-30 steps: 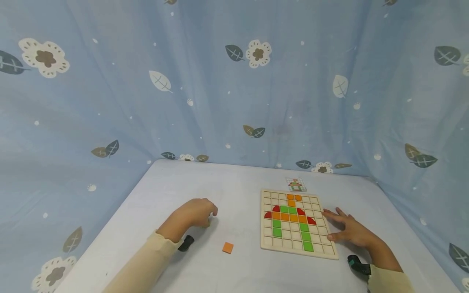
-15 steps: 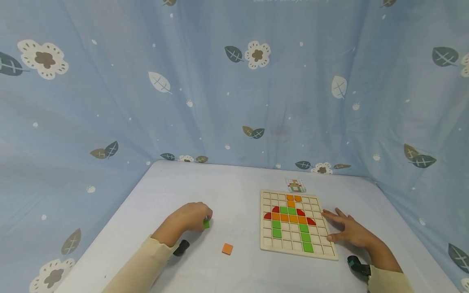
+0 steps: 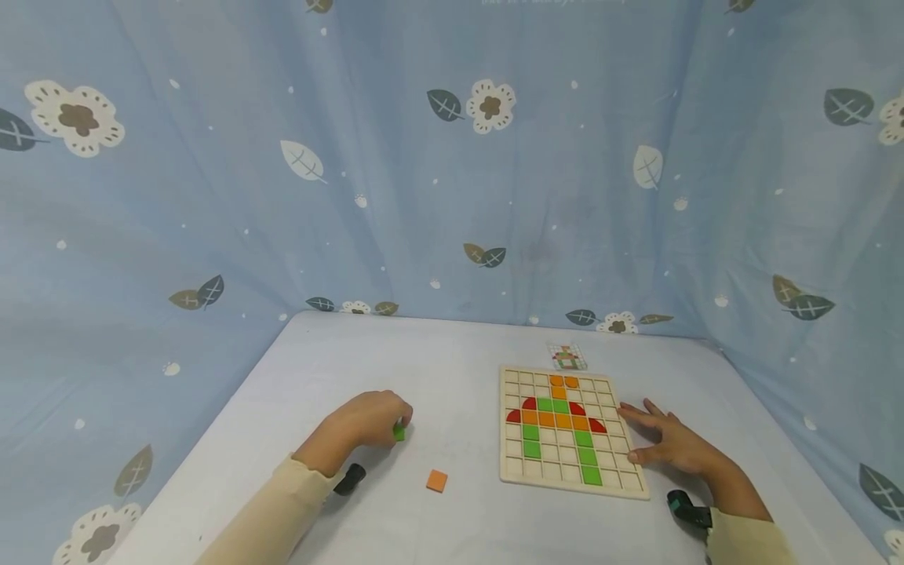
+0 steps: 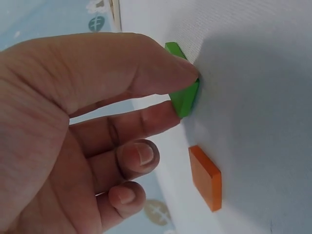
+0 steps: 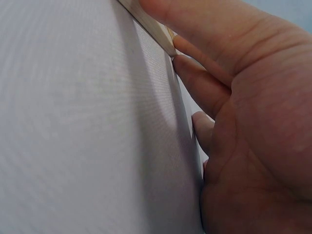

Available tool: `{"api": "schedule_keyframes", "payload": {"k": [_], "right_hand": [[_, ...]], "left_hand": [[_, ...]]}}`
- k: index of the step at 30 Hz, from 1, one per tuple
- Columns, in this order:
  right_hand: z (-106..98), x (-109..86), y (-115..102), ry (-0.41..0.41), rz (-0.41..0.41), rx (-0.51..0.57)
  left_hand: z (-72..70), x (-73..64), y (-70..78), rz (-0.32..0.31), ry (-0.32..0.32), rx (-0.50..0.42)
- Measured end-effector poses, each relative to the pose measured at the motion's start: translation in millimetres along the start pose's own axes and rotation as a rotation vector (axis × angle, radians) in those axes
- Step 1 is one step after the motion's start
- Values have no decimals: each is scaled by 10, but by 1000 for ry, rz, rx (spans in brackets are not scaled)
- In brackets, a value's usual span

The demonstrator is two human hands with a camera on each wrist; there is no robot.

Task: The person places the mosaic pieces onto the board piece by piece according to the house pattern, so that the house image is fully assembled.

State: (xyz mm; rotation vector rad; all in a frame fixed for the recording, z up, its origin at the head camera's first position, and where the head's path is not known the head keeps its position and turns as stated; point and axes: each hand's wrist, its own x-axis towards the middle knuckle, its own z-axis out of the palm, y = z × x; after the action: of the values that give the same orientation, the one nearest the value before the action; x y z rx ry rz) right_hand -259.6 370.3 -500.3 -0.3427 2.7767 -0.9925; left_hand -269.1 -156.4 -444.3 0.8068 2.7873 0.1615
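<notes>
My left hand (image 3: 369, 417) pinches a green square tile (image 4: 184, 101) between thumb and index finger, close over the white tabletop. In the left wrist view the thumb covers part of the tile, and the other fingers curl loosely below. An orange square tile (image 3: 436, 480) lies on the table nearer the front. To the right is a pale wooden grid board (image 3: 513, 466) with red, orange and green pieces set in its cells as a figure. My right hand (image 3: 674, 443) rests with spread fingers along the board's right edge, thumb and fingertips at the rim.
A small pattern card (image 3: 567, 357) with a similar coloured figure lies just behind the board. Blue curtain (image 3: 452, 188) with leaves and flowers encloses the back and sides of the white table (image 3: 452, 518). A black camera mount (image 3: 349, 479) sits under the left wrist.
The left hand has drawn slightly back and lower, and a green tile now shows at its fingertips. The right hand stays at the board's edge.
</notes>
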Motion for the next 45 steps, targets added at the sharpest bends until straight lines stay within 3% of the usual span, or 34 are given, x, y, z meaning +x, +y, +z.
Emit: {"api": "schedule_keyframes", "payload": {"k": [11,19,26,37,45], "right_hand": [[12,9,-46,-1,21,-8],[17,8,-20,13,7,-2],[20,0,-9,5,23,-4],[-40,-31,-27,1,-43,5],[-25,-19,-23,-5,-28,3]], "left_hand": [[-59,119,159,84,24,21],[-62,333,282,153,35,12],[-94,462,411,168,19,5],[-84,630,641,222,50,62],[-96,731,864,220,25,32]]}}
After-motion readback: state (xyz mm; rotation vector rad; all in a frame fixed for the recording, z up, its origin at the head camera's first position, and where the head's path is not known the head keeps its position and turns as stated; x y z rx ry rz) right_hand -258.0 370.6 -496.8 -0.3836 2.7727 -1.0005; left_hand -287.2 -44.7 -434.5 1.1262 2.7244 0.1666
